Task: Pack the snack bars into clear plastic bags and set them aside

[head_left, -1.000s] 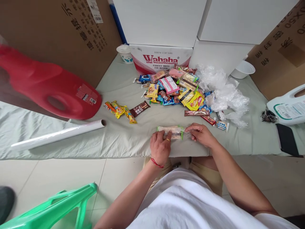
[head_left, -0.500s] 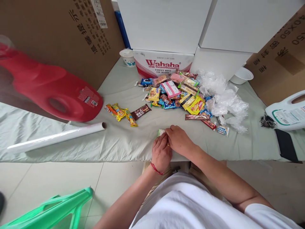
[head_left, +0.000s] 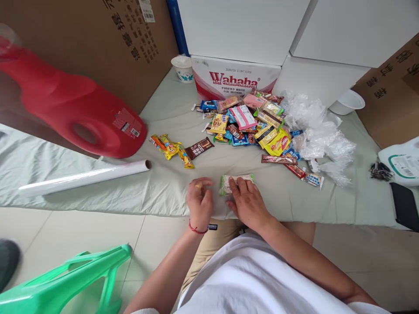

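In the head view, a small clear-wrapped snack packet with green ends (head_left: 225,185) lies flat on the cloth-covered table near its front edge. My right hand (head_left: 250,203) rests on top of it, fingers stretched across the wrapper and thumb below. To the packet's left, apart from it, is my left hand (head_left: 200,201), with a red bracelet at the wrist. Its loosely bent fingers are a little blurred, and I see nothing held in them. Beyond the hands lie a brown cocoa snack packet (head_left: 199,148) and several yellow snack packets (head_left: 166,147).
A heap of wrapped snacks (head_left: 245,120) lies before a Wahaha carton (head_left: 235,78), with crumpled clear plastic (head_left: 321,131) beside it. At left are a red jug (head_left: 85,113) and a film roll (head_left: 88,176). A black phone (head_left: 405,205) lies right; a green stool (head_left: 72,279) stands below.
My left hand has come off the packet and moved left. My right hand has flattened over the packet, which now shows more. The view has shifted slightly.
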A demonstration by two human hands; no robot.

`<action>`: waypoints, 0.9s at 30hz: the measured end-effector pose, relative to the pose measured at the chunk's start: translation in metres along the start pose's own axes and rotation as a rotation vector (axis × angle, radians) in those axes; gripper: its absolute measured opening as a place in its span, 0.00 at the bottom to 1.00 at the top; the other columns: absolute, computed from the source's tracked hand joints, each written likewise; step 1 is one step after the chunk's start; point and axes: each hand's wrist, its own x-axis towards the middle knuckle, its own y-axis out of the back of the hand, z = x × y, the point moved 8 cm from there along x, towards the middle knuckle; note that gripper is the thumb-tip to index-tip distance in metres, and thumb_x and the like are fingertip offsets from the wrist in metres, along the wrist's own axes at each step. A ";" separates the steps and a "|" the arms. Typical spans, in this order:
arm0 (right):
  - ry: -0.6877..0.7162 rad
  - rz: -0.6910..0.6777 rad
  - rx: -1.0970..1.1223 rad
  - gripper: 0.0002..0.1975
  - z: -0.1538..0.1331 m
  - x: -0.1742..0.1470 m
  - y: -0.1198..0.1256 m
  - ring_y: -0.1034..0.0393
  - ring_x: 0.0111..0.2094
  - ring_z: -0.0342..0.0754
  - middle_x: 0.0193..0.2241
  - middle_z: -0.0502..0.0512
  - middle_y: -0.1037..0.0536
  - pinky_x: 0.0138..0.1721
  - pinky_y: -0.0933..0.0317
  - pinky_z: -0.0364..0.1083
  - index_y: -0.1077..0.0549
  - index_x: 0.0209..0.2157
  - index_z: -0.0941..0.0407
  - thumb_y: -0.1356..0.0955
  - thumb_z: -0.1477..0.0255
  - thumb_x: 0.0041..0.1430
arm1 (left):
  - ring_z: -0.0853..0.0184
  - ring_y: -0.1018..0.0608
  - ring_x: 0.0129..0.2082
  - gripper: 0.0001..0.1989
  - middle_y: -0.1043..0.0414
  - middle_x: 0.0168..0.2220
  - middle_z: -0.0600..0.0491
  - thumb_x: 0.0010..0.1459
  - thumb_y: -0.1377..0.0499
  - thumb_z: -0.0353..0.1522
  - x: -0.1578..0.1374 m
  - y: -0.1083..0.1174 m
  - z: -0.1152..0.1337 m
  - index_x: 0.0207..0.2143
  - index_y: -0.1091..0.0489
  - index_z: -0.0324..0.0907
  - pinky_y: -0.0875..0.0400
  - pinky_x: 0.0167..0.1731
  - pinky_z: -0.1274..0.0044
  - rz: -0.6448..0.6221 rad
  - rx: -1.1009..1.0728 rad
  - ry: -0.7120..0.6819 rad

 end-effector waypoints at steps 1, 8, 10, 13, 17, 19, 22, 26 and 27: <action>-0.003 0.004 -0.007 0.38 -0.001 0.001 0.000 0.39 0.55 0.64 0.61 0.72 0.32 0.56 0.37 0.59 0.42 0.72 0.64 0.30 0.62 0.68 | 0.56 0.20 0.47 0.10 0.21 0.41 0.47 0.55 0.44 0.28 0.003 -0.005 0.002 0.35 0.24 0.44 0.26 0.52 0.62 -0.049 0.129 0.002; -0.119 0.011 0.024 0.32 -0.004 0.010 0.004 0.38 0.51 0.63 0.54 0.72 0.30 0.51 0.39 0.60 0.40 0.69 0.62 0.35 0.61 0.71 | 0.61 0.16 0.36 0.14 0.15 0.38 0.48 0.59 0.47 0.31 0.001 -0.037 0.027 0.39 0.21 0.43 0.25 0.36 0.73 -0.389 0.322 0.092; -0.158 0.003 0.050 0.29 0.000 0.009 0.005 0.38 0.50 0.63 0.51 0.70 0.30 0.50 0.39 0.59 0.37 0.66 0.60 0.37 0.59 0.72 | 0.62 0.16 0.32 0.14 0.16 0.34 0.50 0.59 0.46 0.32 -0.002 -0.034 0.033 0.40 0.20 0.42 0.26 0.32 0.74 -0.393 0.306 0.137; -0.204 0.009 0.070 0.24 0.010 0.004 0.007 0.38 0.50 0.63 0.51 0.69 0.29 0.50 0.40 0.59 0.34 0.64 0.56 0.38 0.61 0.73 | 0.60 0.14 0.36 0.14 0.15 0.36 0.50 0.58 0.44 0.33 -0.011 -0.034 0.048 0.41 0.20 0.43 0.23 0.34 0.74 -0.417 0.245 0.102; -0.185 0.044 0.130 0.25 0.026 -0.006 0.020 0.37 0.52 0.63 0.55 0.69 0.28 0.51 0.38 0.59 0.34 0.66 0.55 0.35 0.63 0.71 | 0.57 0.16 0.51 0.10 0.15 0.43 0.49 0.60 0.42 0.33 -0.026 -0.041 0.072 0.33 0.20 0.45 0.20 0.43 0.73 -0.431 0.104 -0.003; -0.189 0.107 0.213 0.25 0.042 -0.013 0.035 0.35 0.54 0.62 0.55 0.68 0.26 0.54 0.37 0.58 0.32 0.65 0.56 0.35 0.63 0.71 | 0.58 0.16 0.52 0.10 0.16 0.46 0.48 0.63 0.42 0.34 -0.029 -0.042 0.081 0.35 0.21 0.44 0.20 0.45 0.73 -0.435 0.017 -0.031; -0.275 0.278 0.451 0.20 0.087 -0.036 0.065 0.29 0.55 0.56 0.53 0.64 0.22 0.57 0.34 0.54 0.29 0.62 0.55 0.38 0.65 0.73 | 0.61 0.15 0.48 0.10 0.16 0.47 0.48 0.67 0.43 0.35 -0.027 -0.038 0.085 0.40 0.22 0.44 0.20 0.47 0.73 -0.454 0.003 -0.108; -0.570 0.614 0.787 0.18 0.199 -0.096 0.111 0.22 0.46 0.54 0.48 0.59 0.19 0.49 0.27 0.53 0.25 0.56 0.52 0.32 0.61 0.69 | 0.62 0.16 0.44 0.09 0.17 0.46 0.50 0.67 0.43 0.33 -0.012 -0.011 0.062 0.42 0.23 0.45 0.22 0.42 0.73 -0.324 0.340 -0.321; -0.625 0.732 0.852 0.18 0.234 -0.111 0.125 0.22 0.45 0.53 0.48 0.58 0.20 0.47 0.26 0.54 0.25 0.55 0.51 0.31 0.60 0.67 | 0.62 0.16 0.43 0.08 0.17 0.46 0.50 0.67 0.43 0.32 -0.009 -0.005 0.054 0.41 0.23 0.45 0.22 0.40 0.73 -0.283 0.435 -0.383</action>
